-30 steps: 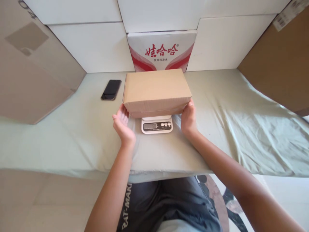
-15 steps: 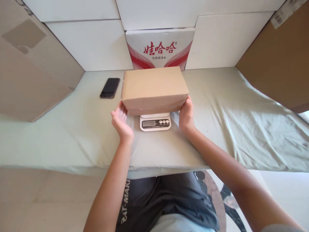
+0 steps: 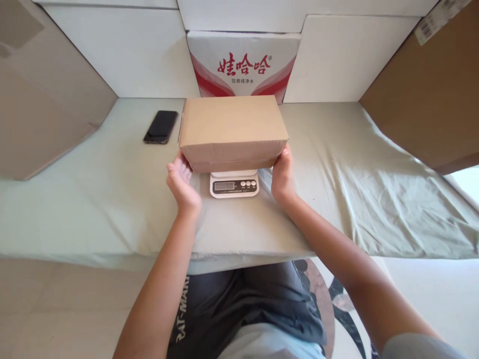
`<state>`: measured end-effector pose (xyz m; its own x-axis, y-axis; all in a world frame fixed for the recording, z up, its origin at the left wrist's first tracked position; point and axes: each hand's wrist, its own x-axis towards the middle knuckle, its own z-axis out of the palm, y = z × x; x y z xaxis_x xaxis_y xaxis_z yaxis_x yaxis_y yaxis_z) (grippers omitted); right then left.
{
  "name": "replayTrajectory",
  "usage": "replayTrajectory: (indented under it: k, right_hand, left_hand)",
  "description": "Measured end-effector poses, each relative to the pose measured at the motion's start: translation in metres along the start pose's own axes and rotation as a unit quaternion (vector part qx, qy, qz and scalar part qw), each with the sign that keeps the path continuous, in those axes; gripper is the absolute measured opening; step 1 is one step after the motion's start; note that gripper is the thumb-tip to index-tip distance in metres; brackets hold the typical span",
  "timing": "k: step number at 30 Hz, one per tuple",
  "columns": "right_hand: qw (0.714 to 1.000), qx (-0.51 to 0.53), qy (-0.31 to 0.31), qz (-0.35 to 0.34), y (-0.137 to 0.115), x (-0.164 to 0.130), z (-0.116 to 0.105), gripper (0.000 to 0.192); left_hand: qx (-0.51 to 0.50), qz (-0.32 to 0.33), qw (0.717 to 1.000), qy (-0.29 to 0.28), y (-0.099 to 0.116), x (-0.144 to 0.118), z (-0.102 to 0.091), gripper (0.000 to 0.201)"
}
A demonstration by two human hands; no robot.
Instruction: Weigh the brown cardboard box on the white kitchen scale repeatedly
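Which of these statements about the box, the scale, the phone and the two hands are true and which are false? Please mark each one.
1. The cardboard box sits on top of the scale. True.
2. The phone lies to the right of the box. False: it lies on the cloth to the left of the box.
3. The left hand and the right hand are at opposite ends of the box. True.
4. The scale's display is fully hidden under the box. False: its front panel with display and buttons shows below the box.
5. The phone rests on top of the box. False: it lies flat on the cloth, apart from the box.
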<state>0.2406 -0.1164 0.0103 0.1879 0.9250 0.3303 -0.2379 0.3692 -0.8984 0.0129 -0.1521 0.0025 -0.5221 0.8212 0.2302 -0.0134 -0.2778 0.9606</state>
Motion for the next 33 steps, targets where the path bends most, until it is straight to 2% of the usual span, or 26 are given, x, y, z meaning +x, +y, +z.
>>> replayTrajectory:
  k: [6, 10, 14, 16, 19, 23, 27, 33]
  right_hand:
    - [1.000, -0.018, -0.020, -0.003, -0.003, -0.006, 0.004, 0.049]
    - [0.999, -0.032, -0.020, -0.028, -0.011, 0.000, 0.002, 0.053]
    - [0.994, -0.059, -0.036, -0.084, -0.014, 0.030, 0.008, 0.060]
    - [0.991, -0.067, -0.039, -0.106, -0.007, 0.053, 0.014, 0.067]
    - [0.991, -0.072, -0.034, -0.110, 0.013, 0.088, 0.021, 0.077]
    - [0.995, -0.069, -0.032, -0.067, 0.039, 0.109, 0.021, 0.087]
    - [0.999, -0.045, -0.020, -0.020, 0.051, 0.105, 0.015, 0.091]
    - [1.000, -0.008, -0.001, 0.029, 0.057, 0.104, 0.012, 0.075]
  left_hand:
    - [0.010, -0.002, 1.000, -0.030, 0.000, -0.005, 0.003, 0.083]
    - [-0.012, -0.003, 0.997, -0.071, 0.018, 0.000, 0.008, 0.082]
    - [-0.031, 0.012, 0.993, -0.113, 0.043, 0.030, 0.020, 0.072]
    - [-0.055, 0.018, 0.991, -0.119, 0.045, 0.054, 0.031, 0.064]
    - [-0.092, 0.007, 0.989, -0.119, 0.029, 0.087, 0.052, 0.062]
    - [-0.088, -0.072, 0.988, -0.100, -0.011, 0.111, 0.070, 0.067]
    - [-0.070, -0.105, 0.985, -0.116, -0.037, 0.116, 0.070, 0.072]
    - [-0.067, -0.089, 0.986, -0.127, -0.043, 0.114, 0.067, 0.071]
